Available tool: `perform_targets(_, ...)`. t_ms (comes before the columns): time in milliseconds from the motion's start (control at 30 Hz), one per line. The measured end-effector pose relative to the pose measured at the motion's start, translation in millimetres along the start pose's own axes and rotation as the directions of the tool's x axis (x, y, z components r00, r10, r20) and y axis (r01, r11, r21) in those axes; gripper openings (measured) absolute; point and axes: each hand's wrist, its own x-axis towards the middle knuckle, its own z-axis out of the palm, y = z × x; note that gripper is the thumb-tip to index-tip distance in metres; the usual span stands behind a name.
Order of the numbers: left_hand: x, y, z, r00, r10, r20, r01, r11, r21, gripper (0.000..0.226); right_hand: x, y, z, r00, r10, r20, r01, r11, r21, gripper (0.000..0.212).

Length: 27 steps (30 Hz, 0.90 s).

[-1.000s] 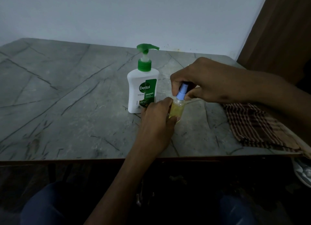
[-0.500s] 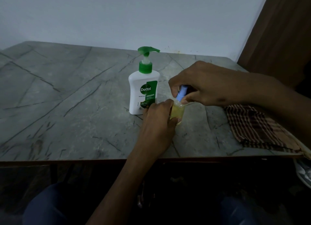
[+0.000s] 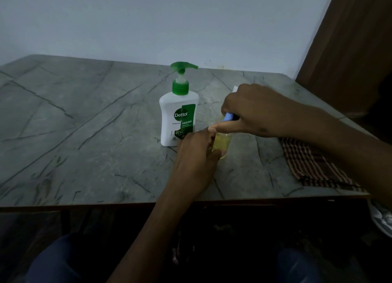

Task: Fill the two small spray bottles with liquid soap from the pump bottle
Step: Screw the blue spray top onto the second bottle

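Here the pump bottle (image 3: 178,115) stands upright on the desk (image 3: 84,134), the landmark for the rest. Just right of it, the left hand (image 3: 195,155) wraps its grip round the small spray bottle (image 3: 221,144), which holds yellow soap and rests on the desk. Above that, the right hand (image 3: 252,111) pinches the blue spray cap (image 3: 228,116) at the bottle's neck; I judge the cap is being screwed on. Keep the bottle vertical, hold its body firmly, and turn gently until snug. Further right of the pump bottle lies a checked cloth (image 3: 307,164).
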Motion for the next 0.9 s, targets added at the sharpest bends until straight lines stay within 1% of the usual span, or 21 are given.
perform_targets(67, 0.2, -0.3, 0.2, 1.000, -0.015, 0.009, 0.015, 1.000, -0.009, 0.030, -3.8, 0.4, 0.8, 1.000, 0.024, -0.019, -0.025, 0.998, -0.056, 0.044)
perform_targets(100, -0.5, 0.3, -0.1, 1.000, -0.014, 0.008, 0.014, 1.000, -0.015, 0.029, -6.0, 0.8, -0.8, 0.999, 0.031, -0.026, -0.032, 0.998, -0.050, 0.043)
perform_targets(167, -0.7, 1.9, -1.4, 1.000, 0.009, 0.002, -0.009, 1.000, -0.018, 0.022, -11.2, 0.6, -5.5, 0.999, 0.032, -0.023, -0.031, 0.999, 0.021, 0.038)
perform_targets(233, -0.3, 2.8, -2.2, 0.999, 0.033, 0.009, -0.033, 0.999, -0.016, 0.015, -17.0, -2.9, -8.7, 1.000, -0.005, 0.011, 0.004, 0.994, 0.106, 0.031)
perform_targets(333, 1.1, 2.3, -2.0, 0.999, 0.047, 0.007, -0.047, 0.999, -0.017, 0.018, -21.6, -5.3, -8.9, 0.998, -0.060, 0.033, 0.054, 0.988, 0.146, 0.021)
perform_targets(400, 0.9, 2.7, -1.3, 0.999, 0.046, 0.018, -0.046, 0.999, -0.004, 0.019, -21.5, -3.3, -8.3, 0.998, -0.050, 0.038, 0.043, 0.985, 0.169, 0.018)
perform_targets(500, 0.2, 4.4, -1.7, 0.998, 0.054, 0.024, -0.054, 0.998, 0.009, 0.022, -15.6, 1.8, -10.9, 0.996, -0.034, 0.078, 0.018, 0.980, 0.197, 0.021)
perform_targets(567, 0.1, 5.3, -2.3, 0.998, 0.062, 0.022, -0.063, 0.998, 0.021, 0.022, -10.7, 4.6, -13.8, 0.992, -0.055, 0.111, 0.035, 0.984, 0.173, 0.014)
perform_targets(600, -0.2, 5.6, -2.4, 0.998, 0.061, 0.020, -0.061, 0.998, 0.027, 0.021, -8.3, 4.8, -15.1, 0.990, -0.062, 0.124, 0.044, 0.988, 0.146, 0.019)
perform_targets(667, -1.3, 5.1, -1.9, 0.999, 0.036, 0.016, -0.036, 0.999, 0.031, 0.023, -4.3, 3.4, -15.1, 0.989, -0.055, 0.141, 0.047, 0.997, 0.059, 0.037)
perform_targets(767, -3.4, 3.8, -1.0, 1.000, -0.007, -0.007, 0.007, 0.999, 0.033, 0.036, -2.1, 1.1, -12.9, 0.996, -0.031, 0.081, 0.036, 0.997, -0.069, 0.045)
perform_targets(833, -3.5, 3.7, -0.5, 1.000, -0.024, -0.010, 0.024, 0.999, 0.024, 0.034, -2.9, -0.1, -12.5, 0.998, -0.040, 0.048, 0.042, 0.998, -0.038, 0.044)
perform_targets(900, -1.5, 2.1, 0.2, 1.000, -0.011, -0.001, 0.011, 1.000, 0.010, 0.025, -4.1, -1.1, -15.1, 0.996, -0.043, 0.078, 0.039, 0.998, 0.052, 0.033)
